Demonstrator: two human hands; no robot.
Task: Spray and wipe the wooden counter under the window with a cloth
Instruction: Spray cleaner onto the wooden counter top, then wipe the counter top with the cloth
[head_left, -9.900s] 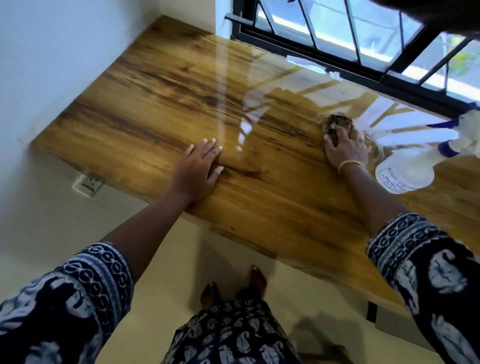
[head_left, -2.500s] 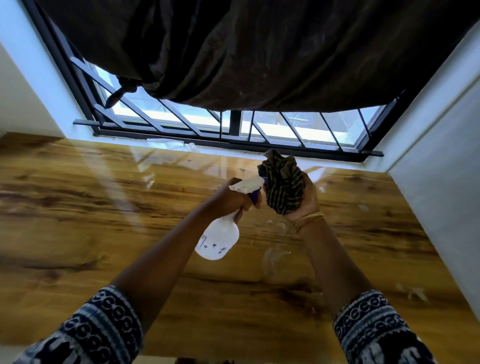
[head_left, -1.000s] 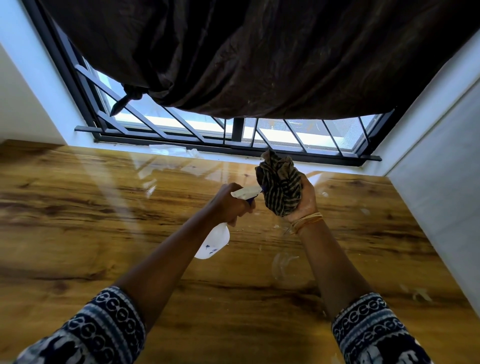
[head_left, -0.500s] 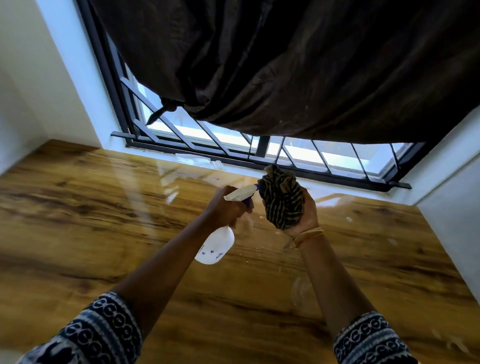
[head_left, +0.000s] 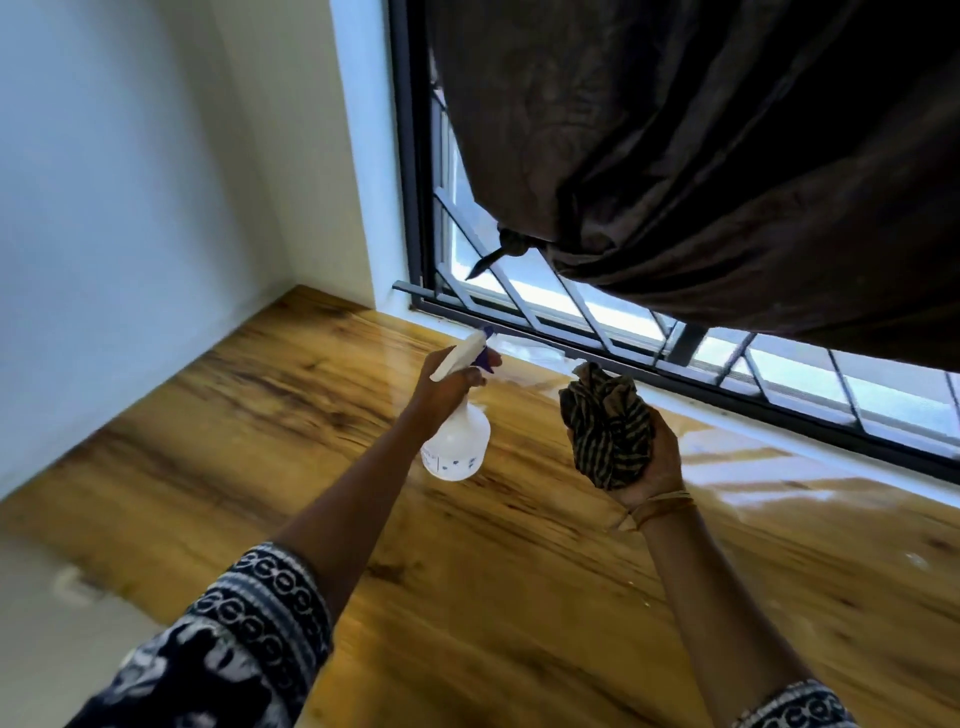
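My left hand (head_left: 448, 387) is wrapped around the neck of the spray bottle (head_left: 457, 441), fingers curled at the trigger, and I hold it up in the air above the worktop (head_left: 291, 426). The bottle hangs below my fist, its white body tilted a little, its nozzle end sticking out above my knuckles toward the window (head_left: 597, 322). The trigger part near my fingers is purple.

My right hand (head_left: 652, 467) is turned palm up and closed around the cloth (head_left: 608, 431), a bunched, dark striped rag that bulges out above my fingers. It sits just to the right of the bottle, near it but not touching, and also off the wood. A thin bangle (head_left: 662, 506) circles that wrist.

The wooden worktop runs under both hands, from the white wall (head_left: 130, 208) on the left along the black window frame. It is glossy, with pale reflections of the window bars near the sill.

The bottle carries a small label with dark marks low on its body, but the print is too small and blurred for me to read. I can make out no brand.

A dark brown curtain (head_left: 727, 156) is knotted up over the window. My patterned sleeves (head_left: 249, 623) show at the bottom edge.
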